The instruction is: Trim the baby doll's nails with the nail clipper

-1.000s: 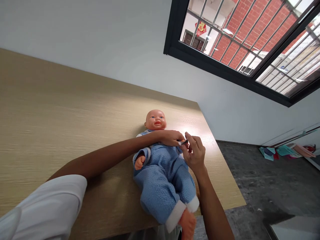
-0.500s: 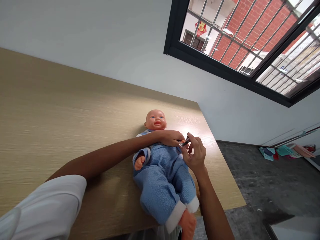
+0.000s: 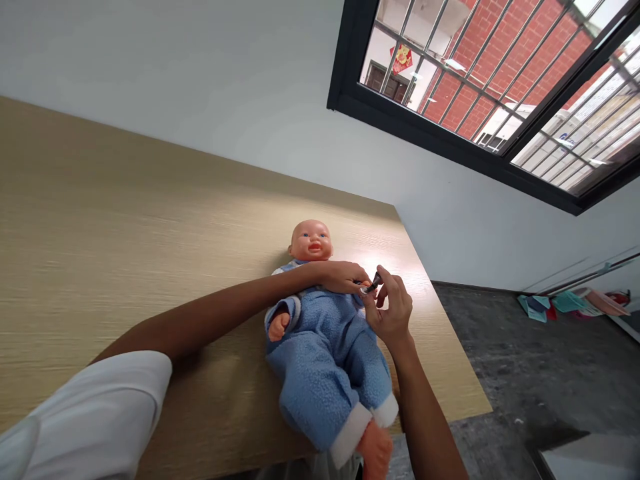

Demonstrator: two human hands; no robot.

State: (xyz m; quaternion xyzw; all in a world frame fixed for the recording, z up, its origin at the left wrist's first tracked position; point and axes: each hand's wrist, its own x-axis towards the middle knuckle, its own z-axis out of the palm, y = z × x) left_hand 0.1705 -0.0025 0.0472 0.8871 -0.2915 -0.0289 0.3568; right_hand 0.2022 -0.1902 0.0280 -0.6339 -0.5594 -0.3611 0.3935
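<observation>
A baby doll (image 3: 325,327) in blue fleece clothes lies on its back on the wooden table, one bare foot over the front edge. My left hand (image 3: 345,276) reaches across its chest, fingers closed around the doll's hand on the right side, which is mostly hidden. My right hand (image 3: 393,308) pinches a small shiny nail clipper (image 3: 371,285) between thumb and fingers. The clipper's tip is right by the doll's fingers; whether it touches them I cannot tell. The doll's other hand (image 3: 279,325) rests free at its side.
The pale wooden table (image 3: 125,213) runs along a white wall, its right edge close past my right hand. A barred window (image 3: 475,80) is above at right. On the dark floor (image 3: 480,327) beyond, colourful dustpan-like items (image 3: 570,302) stand by the wall.
The nail clipper has tilted slightly in my right hand, its lever end a little more raised. The doll and my left hand have hardly moved.
</observation>
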